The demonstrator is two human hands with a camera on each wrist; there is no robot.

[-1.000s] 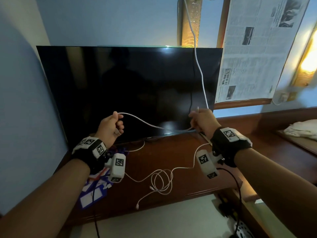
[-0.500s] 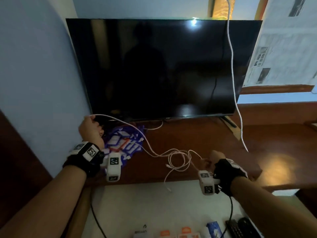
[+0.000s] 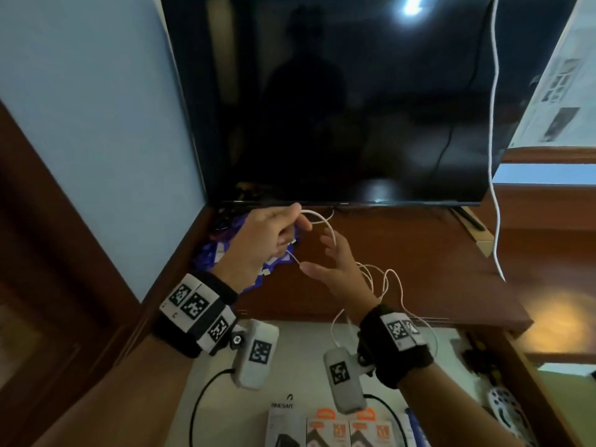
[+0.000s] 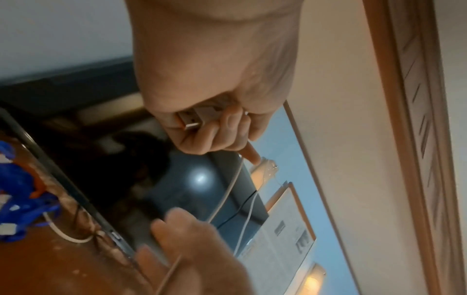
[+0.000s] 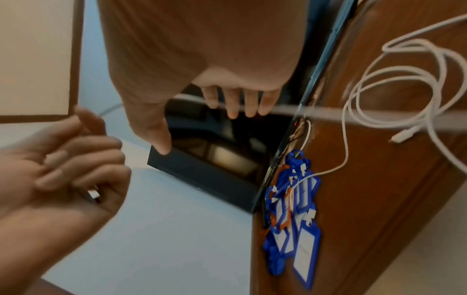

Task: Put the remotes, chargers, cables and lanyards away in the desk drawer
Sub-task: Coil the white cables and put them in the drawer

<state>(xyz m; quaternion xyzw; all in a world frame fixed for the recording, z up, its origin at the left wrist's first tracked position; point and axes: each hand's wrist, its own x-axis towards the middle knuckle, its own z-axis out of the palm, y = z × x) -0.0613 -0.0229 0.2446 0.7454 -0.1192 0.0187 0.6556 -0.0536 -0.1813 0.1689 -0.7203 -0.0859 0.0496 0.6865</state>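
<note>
Thin white charging cable (image 3: pixel 317 217): plug end is pinched in the curled left hand (image 3: pixel 258 250), above the brown wooden desk top (image 3: pixel 419 253) near the blue lanyards (image 3: pixel 222 253). From there it arcs right over the right hand (image 3: pixel 338 272), whose fingers are spread and grip nothing. Slack loops lie right and near, so the right hand is closer for gathering.

Lanyards (image 3: pixel 225 250) lie left of the cable (image 3: pixel 387 285), seemingly before the television (image 3: pixel 338 108).
</note>
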